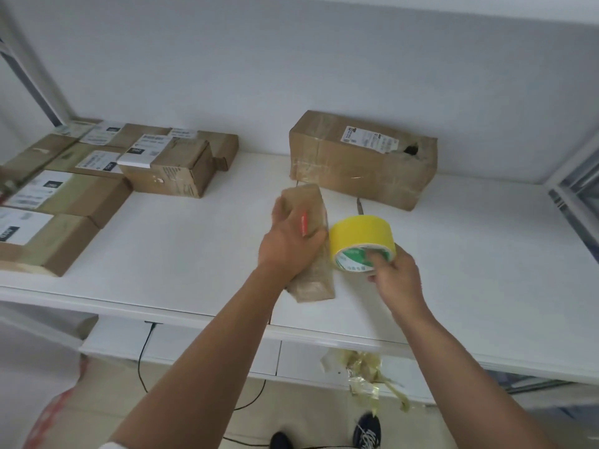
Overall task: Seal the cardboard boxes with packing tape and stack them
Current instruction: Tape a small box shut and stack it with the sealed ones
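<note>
Here, near the middle of the table's (pixel 201 241) front edge, the left hand (pixel 288 244) grips a small cardboard box (pixel 312 280), fingers curled over its top, with a thin red item (pixel 304 224) pinched against it; what that item is cannot be told. Just beside it, the right hand (pixel 397 277) holds a roll of yellow tape (pixel 361 236), fingers hooked into its core. A bigger box (pixel 359 157) sits toward the back edge. A group of labelled boxes (pixel 97 176) fills the left end, some stacked.
</note>
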The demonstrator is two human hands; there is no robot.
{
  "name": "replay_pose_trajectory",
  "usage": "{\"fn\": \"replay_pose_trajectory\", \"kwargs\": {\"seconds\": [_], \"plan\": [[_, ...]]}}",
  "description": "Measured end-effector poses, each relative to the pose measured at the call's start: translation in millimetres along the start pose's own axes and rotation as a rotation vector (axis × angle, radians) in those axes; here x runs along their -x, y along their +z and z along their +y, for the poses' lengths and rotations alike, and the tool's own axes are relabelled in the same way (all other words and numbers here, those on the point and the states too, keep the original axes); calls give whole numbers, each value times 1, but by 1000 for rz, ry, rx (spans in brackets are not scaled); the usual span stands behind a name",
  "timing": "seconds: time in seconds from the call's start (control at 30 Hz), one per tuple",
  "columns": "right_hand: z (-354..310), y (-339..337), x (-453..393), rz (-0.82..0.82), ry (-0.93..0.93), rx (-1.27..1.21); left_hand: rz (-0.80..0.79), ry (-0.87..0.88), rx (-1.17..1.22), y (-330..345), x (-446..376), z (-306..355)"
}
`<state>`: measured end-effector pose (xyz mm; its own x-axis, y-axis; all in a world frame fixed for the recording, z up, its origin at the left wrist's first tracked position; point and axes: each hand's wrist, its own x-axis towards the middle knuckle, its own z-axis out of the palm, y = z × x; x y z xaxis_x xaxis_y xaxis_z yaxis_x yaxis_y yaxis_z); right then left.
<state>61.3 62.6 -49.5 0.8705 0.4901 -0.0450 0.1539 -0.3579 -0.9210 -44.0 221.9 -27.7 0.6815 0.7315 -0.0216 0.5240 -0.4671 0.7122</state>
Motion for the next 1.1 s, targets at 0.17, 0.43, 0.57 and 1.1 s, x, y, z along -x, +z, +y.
{"fn": "replay_pose_trajectory", "kwargs": {"seconds": [0.17, 0.43, 0.57, 1.1], "plan": [[16, -14, -1, -59, 61, -13, -96, 71, -559, -1, -10, 27], [37, -20, -3, -165, 86, 244, -160, 34, -821, 31, -11, 35], [39, -20, -4, -186, 97, 264, -127, 82, -864, 35, -14, 33], [32, -64, -12, -45, -184, 905, -58, 103, -627, 1, -6, -17]]}}
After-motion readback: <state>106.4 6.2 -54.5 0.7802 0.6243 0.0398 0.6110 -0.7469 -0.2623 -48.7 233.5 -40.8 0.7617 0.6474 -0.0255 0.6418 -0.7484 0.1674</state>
